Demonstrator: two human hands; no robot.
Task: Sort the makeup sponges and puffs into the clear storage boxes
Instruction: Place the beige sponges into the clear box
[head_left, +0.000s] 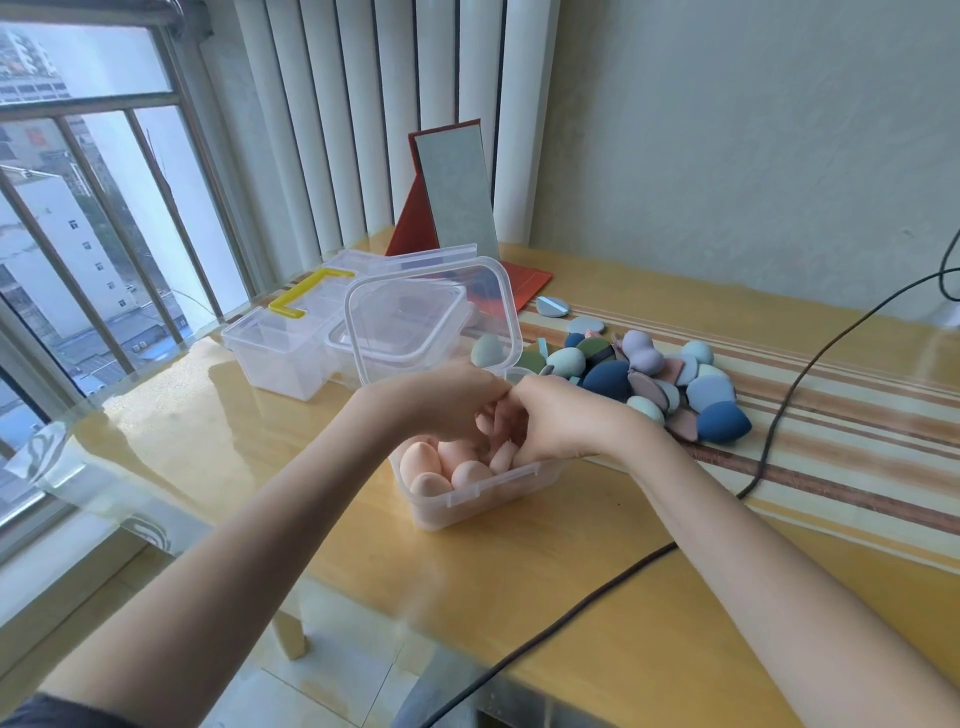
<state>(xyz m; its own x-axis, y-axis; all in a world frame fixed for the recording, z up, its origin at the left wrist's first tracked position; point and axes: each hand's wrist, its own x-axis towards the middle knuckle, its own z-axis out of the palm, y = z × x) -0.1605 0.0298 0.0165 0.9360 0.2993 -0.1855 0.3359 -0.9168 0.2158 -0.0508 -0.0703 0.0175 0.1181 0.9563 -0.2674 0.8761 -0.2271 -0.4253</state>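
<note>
**Both hands over the open box of peach sponges**

The left hand (441, 400) and the right hand (561, 421) met above the near clear box (483, 493), knuckles almost touching. Both were curled, fingers bent downward into the box opening. The right hand's fingers (506, 423) reached in among the peach sponges (452, 467) and touched at least one of them; whether they actually gripped a sponge could not be told, since the fingertips were blurred and partly hidden. The left hand's fingers were folded under the palm (their tips out of sight), so its hold could not be told either.

The near clear box stood on the yellow table (597, 597), holding several egg-shaped peach sponges packed side by side. Its hinged lid (431, 322) stood upright behind the hands.

Just right of the box lay the unsorted pile (649, 379) of sponges and puffs in dark blue, pale blue, green, lilac and dusty pink, resting on a striped cloth (831, 441). Two flat blue puffs (553, 306) lay apart at the far edge of the pile.

Behind the lid sat a second clear box with a yellow handle (306, 296), and beyond it a red folding mirror (457, 192) stood open. A black cable (769, 457) crossed the table to the right of the right forearm.
</note>
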